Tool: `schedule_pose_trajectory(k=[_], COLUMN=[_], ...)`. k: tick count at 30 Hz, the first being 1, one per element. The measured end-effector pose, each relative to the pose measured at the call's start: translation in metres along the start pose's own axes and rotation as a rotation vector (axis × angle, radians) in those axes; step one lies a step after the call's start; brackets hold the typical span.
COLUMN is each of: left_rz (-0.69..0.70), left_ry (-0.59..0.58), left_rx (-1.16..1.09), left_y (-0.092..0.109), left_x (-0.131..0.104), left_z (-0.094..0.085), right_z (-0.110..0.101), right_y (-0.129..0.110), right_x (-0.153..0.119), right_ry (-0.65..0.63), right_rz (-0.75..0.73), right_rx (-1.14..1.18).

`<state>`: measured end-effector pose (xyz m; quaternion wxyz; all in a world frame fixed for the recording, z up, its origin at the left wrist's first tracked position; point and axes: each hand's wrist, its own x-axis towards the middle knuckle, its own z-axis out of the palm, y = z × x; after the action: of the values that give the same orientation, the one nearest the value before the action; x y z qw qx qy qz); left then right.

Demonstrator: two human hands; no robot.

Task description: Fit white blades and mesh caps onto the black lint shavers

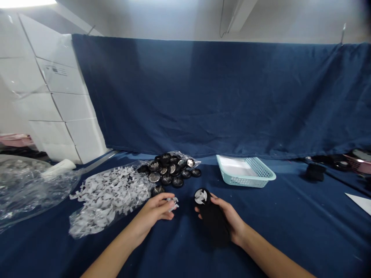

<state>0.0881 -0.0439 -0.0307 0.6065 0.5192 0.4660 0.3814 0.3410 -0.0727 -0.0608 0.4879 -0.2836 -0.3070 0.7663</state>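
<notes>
Between its fingertips my left hand [162, 207] pinches small white plastic pieces [173, 203]. My right hand [227, 216] is wrapped round a black object [213, 224] whose round top end holds a white bladed piece [201, 196]. The two hands are apart, with the blue cloth between them. Beyond my left hand lies a pile of round black parts [177, 181], some with shiny metallic faces. To the left, a large heap of white plastic pieces [113, 193] spreads over clear plastic.
A light green basket [249, 181] with something white inside stands beyond my right hand. Clear plastic bags [34, 193] lie at far left, before white boxes [78, 104]. A blue curtain [203, 96] hangs behind. A small black object [315, 172] sits at right.
</notes>
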Motion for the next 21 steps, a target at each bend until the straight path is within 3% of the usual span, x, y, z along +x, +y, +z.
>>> schedule_pose_trajectory(k=[5,9,11,14,16,18,21], left_rz=[-0.079,-0.126,-0.049,0.182,0.225,0.171,0.02], left_ry=[0.01,-0.065,-0.066,0.027,0.052,0.013,-0.089], left_rx=[-0.091,-0.056,-0.21,-0.632,-0.794,-0.78,-0.468], left_y=[0.002,0.005,0.013,0.027,0.033,0.032,0.021], left_x=[-0.004,-0.006,-0.007,-0.007,-0.007,-0.007,-0.007], left_z=[-0.001,-0.002,-0.008,-0.023,-0.032,-0.033,-0.019], right_z=[0.004,0.001,-0.001,-0.002,-0.001,0.0,0.001], right_y=[-0.001,0.001,0.002,0.003,0.003,0.002,0.001], right_x=[-0.001,-0.001,-0.001,0.0,0.001,0.001,0.001], right_ry=[0.054,0.065,0.061,0.06,0.062,0.065,0.061], right_rz=[0.025,0.027,0.02,0.01,0.02,0.031,0.014], right_rx=[0.032,0.026,0.025,0.044,0.047,0.039,0.044])
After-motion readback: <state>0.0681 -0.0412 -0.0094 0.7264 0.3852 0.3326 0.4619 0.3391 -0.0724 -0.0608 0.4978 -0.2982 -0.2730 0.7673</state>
